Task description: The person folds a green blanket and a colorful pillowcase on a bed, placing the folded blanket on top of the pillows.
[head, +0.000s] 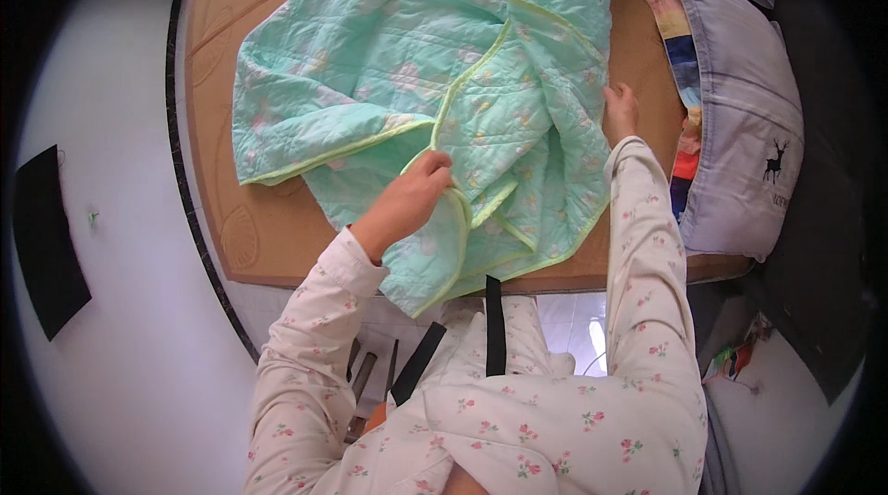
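Observation:
A mint-green quilted blanket [402, 58] with yellow-green piping lies rumpled and partly folded over a brown mattress. My left hand [420, 191] pinches its piped edge near the middle of the near part, and a corner hangs down past the mattress's near edge below that hand. At the blanket's right edge is my right hand [621, 110], with its fingers against the fabric; whether they grip it is not plain.
The brown mattress [277, 245] shows at left and along its near edge. On its right side lie grey pillows [742, 106] and a multicoloured striped cloth [683, 72]. Black straps [494, 328] dangle before my body. A dark mat [52, 245] is at far left.

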The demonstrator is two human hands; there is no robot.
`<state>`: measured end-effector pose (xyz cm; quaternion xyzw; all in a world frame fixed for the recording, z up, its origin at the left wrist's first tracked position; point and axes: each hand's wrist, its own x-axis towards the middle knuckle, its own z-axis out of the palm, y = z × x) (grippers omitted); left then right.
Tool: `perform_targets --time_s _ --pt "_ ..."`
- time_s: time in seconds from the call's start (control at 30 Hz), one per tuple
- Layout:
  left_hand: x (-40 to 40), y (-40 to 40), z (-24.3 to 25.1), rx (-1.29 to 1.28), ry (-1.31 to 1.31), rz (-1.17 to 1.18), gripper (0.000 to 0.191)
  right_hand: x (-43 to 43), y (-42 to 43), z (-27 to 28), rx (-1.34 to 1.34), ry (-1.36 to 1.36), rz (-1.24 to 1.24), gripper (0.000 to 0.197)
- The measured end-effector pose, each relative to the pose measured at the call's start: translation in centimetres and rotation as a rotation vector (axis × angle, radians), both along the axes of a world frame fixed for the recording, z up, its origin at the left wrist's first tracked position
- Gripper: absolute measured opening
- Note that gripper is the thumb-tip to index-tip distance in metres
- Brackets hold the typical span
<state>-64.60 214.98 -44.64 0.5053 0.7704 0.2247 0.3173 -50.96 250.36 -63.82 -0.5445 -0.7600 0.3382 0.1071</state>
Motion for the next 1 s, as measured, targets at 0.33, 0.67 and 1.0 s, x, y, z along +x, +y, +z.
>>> perform_targets --time_s 0.33,0.67,1.0 --pt "-1.4 -0.8 -4.6 -0.093 0.142 0.029 0.021 -0.2 -0.6 -3.4 -0.785 0.579 -0.256 0.032" --pt "-2.0 1.3 6.0 0.273 0.412 -0.060 0.018 -3.8 -9.5 14.6 -0.150 0.704 0.523 0.019" --pt "-2.0 3.0 12.1 0.282 0.420 -0.453 0.018 -0.5 -18.3 24.9 0.023 0.858 0.923 0.021"
